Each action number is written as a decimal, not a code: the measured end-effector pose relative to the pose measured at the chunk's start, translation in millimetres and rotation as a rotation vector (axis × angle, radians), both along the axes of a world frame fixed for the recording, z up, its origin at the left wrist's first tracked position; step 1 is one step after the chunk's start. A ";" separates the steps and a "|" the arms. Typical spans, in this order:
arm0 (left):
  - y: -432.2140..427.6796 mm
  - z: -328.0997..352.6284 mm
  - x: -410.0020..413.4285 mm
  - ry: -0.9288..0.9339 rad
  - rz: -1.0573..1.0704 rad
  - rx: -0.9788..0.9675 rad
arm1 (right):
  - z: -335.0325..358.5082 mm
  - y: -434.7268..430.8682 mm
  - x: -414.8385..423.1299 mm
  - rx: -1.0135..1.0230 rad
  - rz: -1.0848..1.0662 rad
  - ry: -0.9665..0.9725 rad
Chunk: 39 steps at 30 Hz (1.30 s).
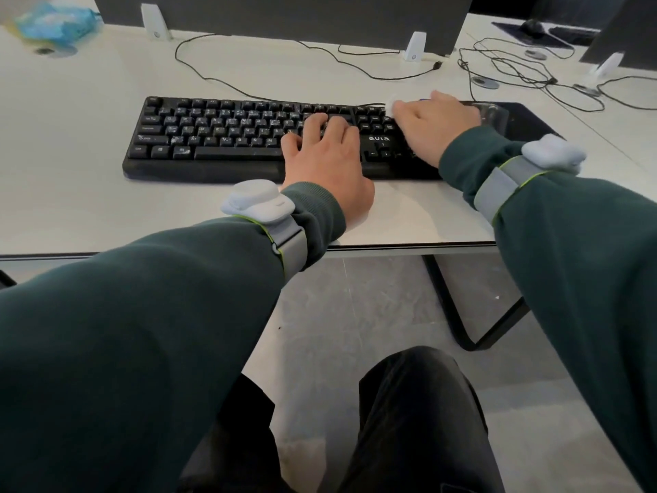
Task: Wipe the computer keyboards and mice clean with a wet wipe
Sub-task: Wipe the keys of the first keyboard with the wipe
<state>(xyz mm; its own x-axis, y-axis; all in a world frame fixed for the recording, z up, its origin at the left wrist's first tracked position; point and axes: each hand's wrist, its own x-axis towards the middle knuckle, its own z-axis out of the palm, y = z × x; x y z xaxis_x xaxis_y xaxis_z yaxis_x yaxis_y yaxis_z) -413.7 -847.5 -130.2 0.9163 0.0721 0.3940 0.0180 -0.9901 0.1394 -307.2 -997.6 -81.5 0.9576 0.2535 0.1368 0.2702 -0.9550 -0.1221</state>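
Observation:
A black keyboard (pixel 220 137) lies across the white desk (pixel 71 193). My left hand (pixel 327 161) rests flat on its right-middle keys, fingers spread and fairly straight. My right hand (pixel 432 124) lies over the keyboard's right end and presses a white wet wipe (pixel 391 104) onto the keys; only a corner of the wipe shows past my fingers. A black mouse pad (pixel 526 119) sits right of the keyboard, partly under my right hand. No mouse shows on this pad.
Dark monitors stand at the back on white feet (pixel 416 46). Black cables (pixel 515 69) trail over the desk at back right. A blue wipe pack (pixel 53 23) lies at far left. Another black mouse (pixel 532 26) and pad sit far right. The desk edge runs just below my wrists.

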 end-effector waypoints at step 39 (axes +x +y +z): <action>-1.5 1.0 0.4 0.070 -0.093 0.075 | -23.8 -28.5 -46.2 0.189 -0.190 -0.262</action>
